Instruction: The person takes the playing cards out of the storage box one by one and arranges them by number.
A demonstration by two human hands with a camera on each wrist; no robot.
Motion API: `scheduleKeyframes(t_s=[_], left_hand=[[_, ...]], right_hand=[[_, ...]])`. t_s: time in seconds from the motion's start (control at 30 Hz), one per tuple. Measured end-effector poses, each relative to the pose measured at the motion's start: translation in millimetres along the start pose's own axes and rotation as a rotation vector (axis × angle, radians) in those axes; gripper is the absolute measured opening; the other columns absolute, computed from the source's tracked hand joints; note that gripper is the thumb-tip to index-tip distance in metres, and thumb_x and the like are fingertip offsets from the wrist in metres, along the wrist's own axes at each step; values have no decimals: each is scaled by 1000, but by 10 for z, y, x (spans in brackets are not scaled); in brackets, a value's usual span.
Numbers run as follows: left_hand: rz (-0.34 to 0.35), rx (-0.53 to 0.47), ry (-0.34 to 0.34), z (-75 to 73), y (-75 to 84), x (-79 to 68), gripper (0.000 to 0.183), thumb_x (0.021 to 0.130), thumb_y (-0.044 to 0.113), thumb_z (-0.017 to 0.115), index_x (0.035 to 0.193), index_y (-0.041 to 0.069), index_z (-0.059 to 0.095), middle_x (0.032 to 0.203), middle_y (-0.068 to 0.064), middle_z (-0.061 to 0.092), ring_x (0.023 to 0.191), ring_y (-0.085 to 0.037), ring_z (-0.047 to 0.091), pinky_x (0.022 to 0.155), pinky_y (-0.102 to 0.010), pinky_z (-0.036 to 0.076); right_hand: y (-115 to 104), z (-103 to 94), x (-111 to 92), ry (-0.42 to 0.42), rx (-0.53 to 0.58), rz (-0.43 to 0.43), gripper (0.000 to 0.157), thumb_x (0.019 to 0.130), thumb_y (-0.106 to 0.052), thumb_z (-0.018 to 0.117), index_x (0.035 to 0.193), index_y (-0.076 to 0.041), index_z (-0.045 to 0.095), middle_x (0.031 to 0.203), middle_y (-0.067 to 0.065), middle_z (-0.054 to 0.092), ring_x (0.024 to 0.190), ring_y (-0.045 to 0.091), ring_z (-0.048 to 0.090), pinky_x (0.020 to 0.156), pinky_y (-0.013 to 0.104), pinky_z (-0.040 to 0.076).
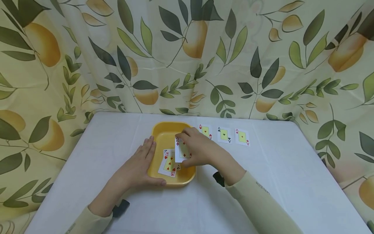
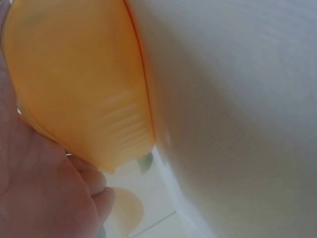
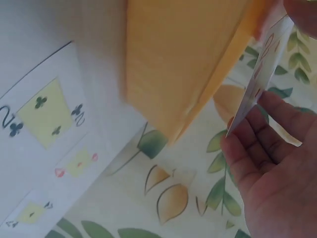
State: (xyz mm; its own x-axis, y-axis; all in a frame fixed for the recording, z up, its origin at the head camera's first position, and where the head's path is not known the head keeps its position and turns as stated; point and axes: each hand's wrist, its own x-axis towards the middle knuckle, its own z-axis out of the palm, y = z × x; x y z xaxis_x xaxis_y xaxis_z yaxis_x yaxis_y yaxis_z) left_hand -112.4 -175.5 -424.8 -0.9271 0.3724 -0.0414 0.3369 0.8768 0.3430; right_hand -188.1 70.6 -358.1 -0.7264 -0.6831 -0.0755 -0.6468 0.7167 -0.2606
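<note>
At yellow tray (image 1: 166,134) | right grip (image 1: 200,148): nearly closed, pinching diamond card (image 1: 182,152) | left grip (image 1: 138,169): outstretched, touching tray

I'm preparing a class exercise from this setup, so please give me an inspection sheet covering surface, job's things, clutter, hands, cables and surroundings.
Surface: white table, holding the tray and cards.
Job's things: yellow tray with a hearts card overlapping at least one other card; beyond the right hand, ace of hearts, black ace (suit unclear) and ace of diamonds in a row; two of clubs in the right wrist view.
Clutter: nothing seen.
Hands: left hand touches the tray's left side; right hand holds a two of diamonds over the tray.
Cables: nothing seen.
Surroundings: curtain printed with leaves and fruit.
</note>
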Motion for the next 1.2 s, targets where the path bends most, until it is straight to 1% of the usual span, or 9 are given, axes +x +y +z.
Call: scheduleKeyframes(t_s=[0.1,0.2,0.33,0.43,0.6,0.8,1.03,1.2], left_hand=[[-6,-2,-5,3,7,7,143,62,88,65,159,0,9,168,-13,-5,155,-31,0,124,-47,16],[-12,3,-10,7,7,13,144,61,89,65,159,0,9,168,-12,-6,155,-30,0,124,-46,16],[-12,5,-5,14,-3,14,144,61,89,65,159,0,9,168,-12,-6,155,-30,0,124,-46,16],[-9,0,-2,22,-7,9,144,61,89,65,159,0,8,168,-12,-7,155,-30,0,125,-46,16],[-6,-6,3,20,1,-1,145,61,90,65,159,0,7,168,-12,-7,155,-31,0,125,-46,16],[-6,-12,4,2,15,-2,144,61,88,66,159,0,7,168,-12,-6,155,-31,0,125,-46,16],[-6,-16,6,0,19,4,145,61,88,67,159,0,8,168,-13,-5,155,-31,1,125,-46,16],[-6,-20,5,7,14,3,145,60,88,67,159,0,8,168,-12,-6,155,-31,1,125,-46,16]], right_hand=[[66,-38,-62,16,2,22,85,66,-39,85,142,-16,53,131,-1,50,111,14,45,98,28,50],[138,-64,-115,39,-2,26,83,66,-37,82,141,-15,54,131,-1,50,111,14,44,98,27,50],[237,-82,-173,70,-12,19,84,65,-37,81,141,-14,53,131,1,49,111,15,43,92,26,50],[310,-87,-223,77,-20,28,85,66,-37,81,141,-13,53,130,1,50,112,16,44,92,27,49],[426,-91,-323,83,-14,75,88,65,-39,85,142,-13,52,134,3,49,117,18,44,97,31,51],[571,-86,-462,94,-11,105,88,64,-35,86,141,-10,53,130,4,50,112,19,46,92,32,53],[725,-43,-603,73,-12,165,89,65,-35,86,143,-10,52,135,7,50,120,24,47,103,40,50],[826,-4,-688,58,1,195,89,66,-32,87,144,-9,50,138,9,49,123,26,46,104,42,49]])
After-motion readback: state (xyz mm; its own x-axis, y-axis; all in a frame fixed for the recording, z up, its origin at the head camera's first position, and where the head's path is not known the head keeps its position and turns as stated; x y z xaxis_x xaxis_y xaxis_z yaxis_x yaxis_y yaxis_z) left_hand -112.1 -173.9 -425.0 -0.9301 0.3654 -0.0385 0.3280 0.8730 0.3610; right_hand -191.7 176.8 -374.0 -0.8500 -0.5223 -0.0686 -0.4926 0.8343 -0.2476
